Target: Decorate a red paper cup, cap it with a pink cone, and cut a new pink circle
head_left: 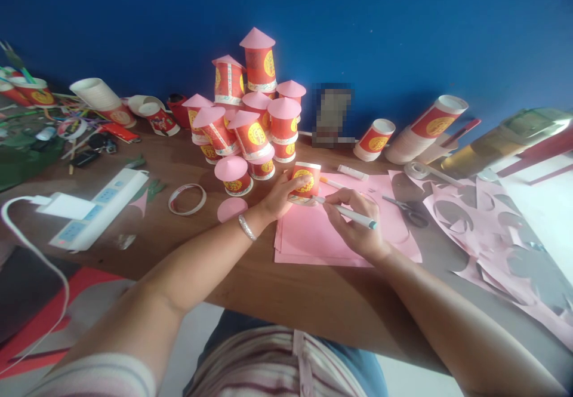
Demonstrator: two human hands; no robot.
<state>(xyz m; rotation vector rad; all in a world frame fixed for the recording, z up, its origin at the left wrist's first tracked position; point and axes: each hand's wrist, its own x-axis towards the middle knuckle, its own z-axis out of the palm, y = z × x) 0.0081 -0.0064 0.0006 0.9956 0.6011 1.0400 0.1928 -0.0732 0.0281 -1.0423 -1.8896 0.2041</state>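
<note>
Red cup [307, 179]: is hovering over the far left part of the pink sheets [308, 248], lacking a cone.
Left hand [283, 196]: is wrapping closed fingers around it.
Right hand [360, 227]: is pinching a white marker [356, 216], tip at or just beside the cup's lower band; marking seems unfinished.
Cone-topped cups [247, 137]: are standing stacked far left of centre, looking complete (bands marked too).
Plain cups [375, 140]: are waiting far right, apparently undone.

Pretty much a craft corner from here (home or classroom, can't tell): surface [250, 274] against a blue wall [380, 33], scissors [406, 206], marker [351, 214], pink paper scraps [514, 292], stacked paper cups [426, 131].
</note>
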